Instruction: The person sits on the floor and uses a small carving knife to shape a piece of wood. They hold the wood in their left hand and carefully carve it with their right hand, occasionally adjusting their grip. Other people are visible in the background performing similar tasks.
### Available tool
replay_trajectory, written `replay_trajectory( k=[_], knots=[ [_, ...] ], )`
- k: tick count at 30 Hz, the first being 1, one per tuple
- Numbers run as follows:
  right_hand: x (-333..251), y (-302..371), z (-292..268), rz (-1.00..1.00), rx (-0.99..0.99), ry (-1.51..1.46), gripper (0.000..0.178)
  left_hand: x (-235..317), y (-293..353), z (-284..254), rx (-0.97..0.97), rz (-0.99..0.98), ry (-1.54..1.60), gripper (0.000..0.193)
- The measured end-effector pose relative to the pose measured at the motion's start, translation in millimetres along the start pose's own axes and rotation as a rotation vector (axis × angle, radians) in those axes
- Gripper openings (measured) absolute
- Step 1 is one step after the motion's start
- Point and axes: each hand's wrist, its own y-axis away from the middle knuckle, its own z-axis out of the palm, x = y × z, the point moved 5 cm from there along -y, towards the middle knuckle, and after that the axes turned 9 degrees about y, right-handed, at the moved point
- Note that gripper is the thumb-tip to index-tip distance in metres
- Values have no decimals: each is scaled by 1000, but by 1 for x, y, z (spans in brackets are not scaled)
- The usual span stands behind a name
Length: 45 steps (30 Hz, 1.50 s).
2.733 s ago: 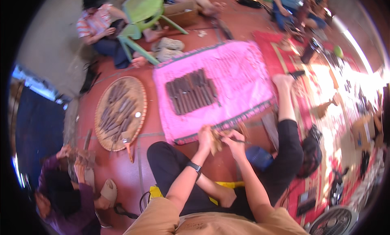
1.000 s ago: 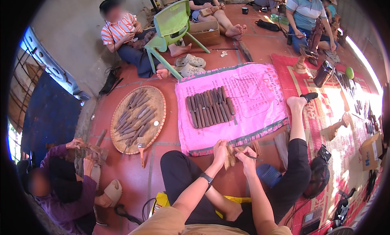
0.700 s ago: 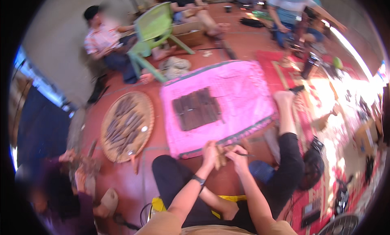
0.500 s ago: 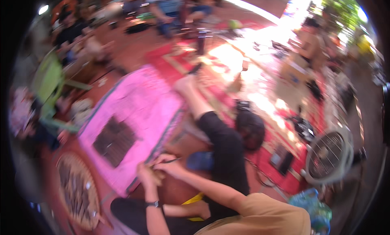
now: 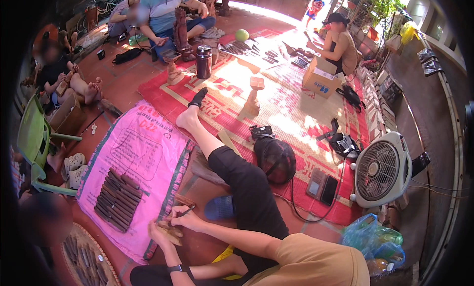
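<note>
In front of me, low in the view, my left hand is closed around a light-brown piece, perhaps carved wood; its exact shape is partly covered by the fingers. My right hand pinches a slim dark pen-like tool just above that piece. Beyond the hands lies a pink printed sack spread flat on the floor. Several dark brown sticks are lined up side by side on it, close to my left hand.
A round woven tray of dark pieces stands at lower left, near a green chair. A fan, a black mesh bag and a phone are at right. A blue slipper lies beside my leg. Other people sit farther off.
The view has swung and turned from blurred to sharp, so the scene sits differently in it. Both hands stay together near the sack's near edge, the pen-like tool still in the right.
</note>
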Motion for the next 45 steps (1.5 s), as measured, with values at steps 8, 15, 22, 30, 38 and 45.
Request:
replay_trajectory(
  k=[8,15,22,30,38,45],
  knots=[
    [-9,3,-4,-28,8,0,17,2,7,8,-14,-32,-18,31],
    [-11,4,-7,-52,-38,168,15,-3,6,7,-7,-53,7,33],
    [2,3,-14,-62,24,189,9,7,16,18,9,-81,11,31],
    [-54,18,8,-263,51,399,23,4,12,13,-22,-57,64,28],
    [-58,25,11,-259,-87,536,25,4,19,17,-72,-89,106,29],
    [-69,40,35,-483,-183,645,33,-20,-8,-6,-117,-46,74,26]
  ],
)
